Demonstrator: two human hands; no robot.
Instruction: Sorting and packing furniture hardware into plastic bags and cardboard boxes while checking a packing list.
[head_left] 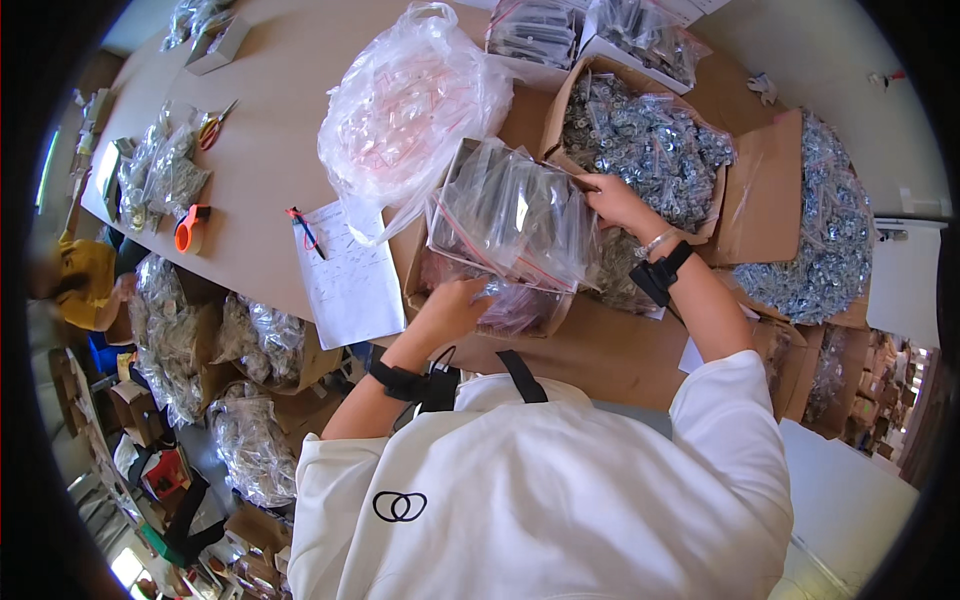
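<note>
A white box (432,240) packed with clear zip bags of flat dark pieces (520,212) sits tilted in front of me, on top of an open cardboard box (412,275). My right hand (615,203) grips its far right edge, thumb and fingers closed there. My left hand (455,315) is at the near left side, its fingers curled and partly hidden beside small pink-edged clear bags (515,305) in the lower box. What those fingers hold, if anything, cannot be made out.
Behind stands a big clear bag of red-edged zip bags (415,110). A carton of bagged metal parts (640,150) is at right, with another heap (815,230) beyond. A written sheet (350,275) with a pen (308,235), orange tape dispenser (191,229) and scissors (214,128) lie left.
</note>
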